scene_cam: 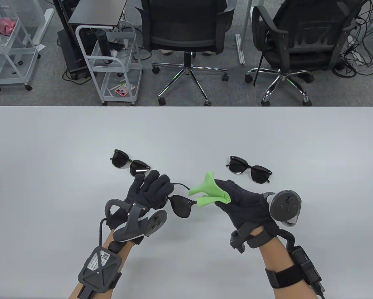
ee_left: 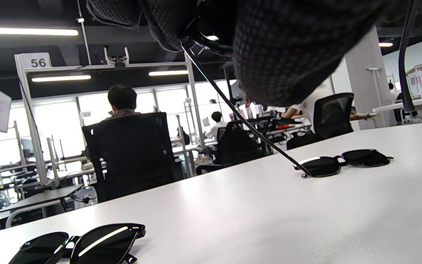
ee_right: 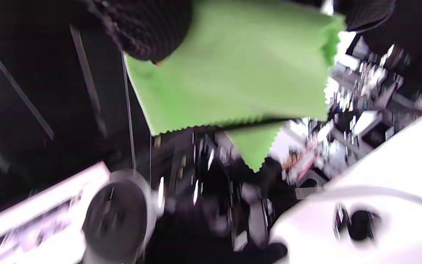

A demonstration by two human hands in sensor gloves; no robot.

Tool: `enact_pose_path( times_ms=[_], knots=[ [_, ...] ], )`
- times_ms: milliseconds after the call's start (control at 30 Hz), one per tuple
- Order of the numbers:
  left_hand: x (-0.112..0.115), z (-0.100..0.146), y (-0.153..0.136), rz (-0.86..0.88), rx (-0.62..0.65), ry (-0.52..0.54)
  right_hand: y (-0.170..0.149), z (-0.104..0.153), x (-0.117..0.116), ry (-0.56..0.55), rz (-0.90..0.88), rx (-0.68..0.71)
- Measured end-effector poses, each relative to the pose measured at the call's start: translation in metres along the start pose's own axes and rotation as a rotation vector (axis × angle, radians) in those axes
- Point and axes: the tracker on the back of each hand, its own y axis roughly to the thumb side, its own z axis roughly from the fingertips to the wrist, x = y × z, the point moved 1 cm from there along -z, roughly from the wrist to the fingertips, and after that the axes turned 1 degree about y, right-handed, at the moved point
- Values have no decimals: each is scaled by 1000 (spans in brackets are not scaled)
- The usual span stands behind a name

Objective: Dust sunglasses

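Observation:
My left hand (scene_cam: 156,187) grips a pair of black sunglasses (scene_cam: 182,208) by one end and holds it above the white table (scene_cam: 49,140). One lens and a temple arm stick out to the right. In the left wrist view the temple arm (ee_left: 240,113) hangs down from my gloved fingers (ee_left: 288,47). My right hand (scene_cam: 227,194) pinches a green cleaning cloth (scene_cam: 208,190), whose folds meet the free end of the held frame. The cloth fills the top of the blurred right wrist view (ee_right: 233,69).
Two more black sunglasses lie folded on the table, one at the left (scene_cam: 130,163) and one at the right (scene_cam: 250,169). Both show in the left wrist view (ee_left: 343,163) (ee_left: 79,245). Office chairs (scene_cam: 186,37) and a cart (scene_cam: 111,65) stand beyond the far edge.

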Motion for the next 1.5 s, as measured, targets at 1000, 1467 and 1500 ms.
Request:
enact_pose_path(
  times_ms=[1000, 1467, 1500],
  knots=[
    [-35, 8, 54, 33, 166, 196, 20, -12, -43, 129, 303, 34],
    [-24, 4, 2, 167, -31, 150, -14, -6, -12, 70, 377, -130],
    [-23, 5, -1, 171, -35, 146, -16, -5, -10, 63, 358, -139]
  ],
)
